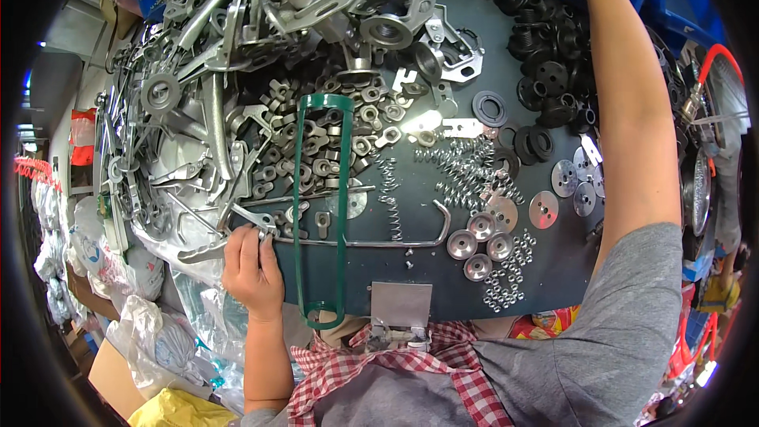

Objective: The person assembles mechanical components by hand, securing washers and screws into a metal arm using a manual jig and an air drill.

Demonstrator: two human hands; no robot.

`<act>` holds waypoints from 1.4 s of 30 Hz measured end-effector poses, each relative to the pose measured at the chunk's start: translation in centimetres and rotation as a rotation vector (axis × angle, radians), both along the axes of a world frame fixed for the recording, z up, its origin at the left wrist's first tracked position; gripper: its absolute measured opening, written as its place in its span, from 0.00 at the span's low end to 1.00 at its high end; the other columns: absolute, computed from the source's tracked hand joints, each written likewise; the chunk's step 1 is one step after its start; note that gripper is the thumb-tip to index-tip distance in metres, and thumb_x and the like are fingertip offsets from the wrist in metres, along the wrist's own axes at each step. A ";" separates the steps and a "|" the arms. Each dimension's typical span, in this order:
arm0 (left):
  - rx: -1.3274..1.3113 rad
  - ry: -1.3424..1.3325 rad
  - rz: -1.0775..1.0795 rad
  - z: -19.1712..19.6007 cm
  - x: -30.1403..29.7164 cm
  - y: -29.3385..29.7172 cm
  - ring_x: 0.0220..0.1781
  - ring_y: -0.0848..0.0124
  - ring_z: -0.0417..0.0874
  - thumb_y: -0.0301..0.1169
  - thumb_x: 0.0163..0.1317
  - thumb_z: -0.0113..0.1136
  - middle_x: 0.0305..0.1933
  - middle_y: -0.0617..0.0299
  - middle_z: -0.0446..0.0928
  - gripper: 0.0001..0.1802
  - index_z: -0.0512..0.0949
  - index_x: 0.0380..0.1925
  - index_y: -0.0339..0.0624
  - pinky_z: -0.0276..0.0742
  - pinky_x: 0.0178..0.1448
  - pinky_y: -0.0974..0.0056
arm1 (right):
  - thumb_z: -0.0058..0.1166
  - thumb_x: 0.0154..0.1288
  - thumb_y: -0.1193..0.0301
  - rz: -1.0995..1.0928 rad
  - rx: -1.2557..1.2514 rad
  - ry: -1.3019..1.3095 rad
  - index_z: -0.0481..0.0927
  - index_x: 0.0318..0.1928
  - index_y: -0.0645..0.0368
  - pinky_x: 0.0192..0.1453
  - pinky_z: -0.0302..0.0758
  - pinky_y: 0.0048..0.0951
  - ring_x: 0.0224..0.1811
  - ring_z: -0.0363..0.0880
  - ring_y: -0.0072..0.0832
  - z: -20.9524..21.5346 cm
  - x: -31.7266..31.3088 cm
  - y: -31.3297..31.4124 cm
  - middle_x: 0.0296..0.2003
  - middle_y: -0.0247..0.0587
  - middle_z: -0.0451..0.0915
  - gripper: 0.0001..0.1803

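We are starting at the left, where our left hand (251,265) is curling its fingers (247,239) around a flat metal bracket (254,221) at the near edge of the bench (443,289), right at the foot of the heap of grey cast parts (198,95). In our judgement the grip is wanting to sit firmly on the bracket's flat before any lifting, because its far end is lying against the long bent rod (379,241) and could be dragging it along. Moving right, the tall green wire loop (322,205) is standing across the pile just beside that hand, so we are judging a low, sideways pull to be safer than a lift through it. Past the springs (466,162), the domed silver caps (478,245) and the small nuts (506,281), our right arm (632,111) is stretching far up toward the blue bins (680,8). Its hand is cut off by the upper edge, so we cannot tell whether it is clenched or released. The black rubber rings (545,55) are blurring together, and how much of the bracket is buried under our fingers is hard to make out.
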State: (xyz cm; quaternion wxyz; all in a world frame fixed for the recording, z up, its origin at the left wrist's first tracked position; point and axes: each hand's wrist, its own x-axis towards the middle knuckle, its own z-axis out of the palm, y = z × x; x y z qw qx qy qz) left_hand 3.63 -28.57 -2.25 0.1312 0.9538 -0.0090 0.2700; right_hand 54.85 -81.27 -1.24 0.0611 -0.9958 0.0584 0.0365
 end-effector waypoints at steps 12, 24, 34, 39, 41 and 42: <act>-0.035 -0.024 -0.013 0.1 0.2 -0.1 0.33 0.57 0.79 0.23 0.49 0.59 0.36 0.53 0.76 0.08 0.76 0.32 0.36 0.75 0.35 0.62 | 0.48 0.57 0.71 -0.342 1.351 -0.605 0.79 0.31 0.62 0.34 0.75 0.36 0.26 0.77 0.37 1.0 -2.4 -0.4 0.23 0.48 0.78 0.08; -0.059 -0.023 0.006 0.1 -1.0 0.1 0.36 0.56 0.78 0.25 0.54 0.56 0.39 0.54 0.76 0.07 0.75 0.34 0.37 0.73 0.39 0.61 | 0.37 0.52 0.70 -0.153 3.141 -0.003 0.67 0.25 0.58 0.23 0.64 0.25 0.22 0.67 0.26 5.7 -19.8 8.5 0.20 0.35 0.67 0.06; -0.009 -0.096 -0.012 0.2 -1.1 0.7 0.32 0.59 0.78 0.34 0.56 0.56 0.39 0.63 0.76 0.07 0.76 0.33 0.46 0.74 0.33 0.61 | 0.45 0.59 0.69 -0.584 3.030 0.136 0.71 0.31 0.63 0.25 0.74 0.26 0.28 0.75 0.34 2.2 -38.9 14.8 0.25 0.44 0.74 0.09; -0.206 -0.187 -0.144 5.0 -3.7 0.7 0.33 0.59 0.76 0.26 0.55 0.56 0.34 0.55 0.76 0.06 0.76 0.32 0.37 0.72 0.37 0.64 | 0.48 0.59 0.68 -0.269 1.746 -0.405 0.73 0.35 0.61 0.27 0.71 0.25 0.30 0.76 0.29 -1.2 -43.8 14.5 0.29 0.41 0.76 0.09; -0.342 -0.162 -0.238 7.3 -5.8 -0.3 0.33 0.61 0.76 0.24 0.53 0.58 0.33 0.54 0.76 0.07 0.75 0.32 0.34 0.72 0.38 0.64 | 0.49 0.59 0.65 -0.017 0.978 -0.586 0.74 0.38 0.60 0.38 0.71 0.30 0.36 0.76 0.34 -2.5 -45.1 14.8 0.33 0.42 0.76 0.11; -0.429 -0.118 -0.262 8.4 -7.3 -1.0 0.33 0.62 0.76 0.24 0.52 0.59 0.33 0.53 0.76 0.08 0.75 0.32 0.33 0.72 0.38 0.65 | 0.50 0.59 0.64 0.148 0.652 -0.648 0.74 0.39 0.59 0.44 0.70 0.32 0.40 0.75 0.37 -2.9 -45.7 15.1 0.36 0.43 0.76 0.12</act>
